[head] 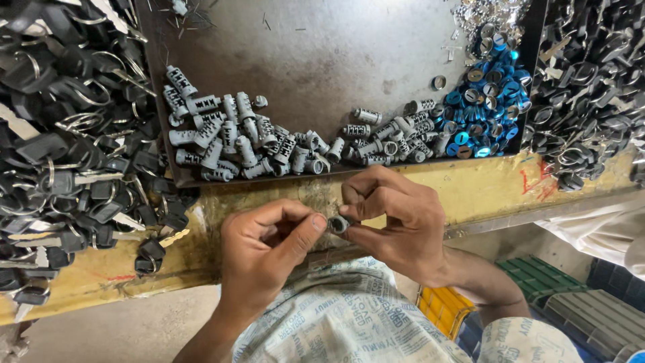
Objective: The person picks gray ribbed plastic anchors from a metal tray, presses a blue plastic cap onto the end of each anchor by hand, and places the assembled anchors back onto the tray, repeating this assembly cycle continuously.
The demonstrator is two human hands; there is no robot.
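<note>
Metal lock cylinder [338, 224], small and silver-grey, pinched between the two hands just in front of the yellow bench edge [470, 191]. Right hand [396, 225] grasps it from the right, fingertips curled round its body; left hand [269, 245] meets it from the left, thumb tip pressed at its end, whether anything lies inside those curled fingers cannot be told. Its round face turns up toward the camera, so its long axis appears to run roughly between the hands. Both hands touch it; neither is nearer. Beyond, a dark tray [322, 47] bears loose grey cylinders [235, 138] and blue-capped cylinders [487, 111]; heaps of black-headed keys [67, 148] flank it.
</note>
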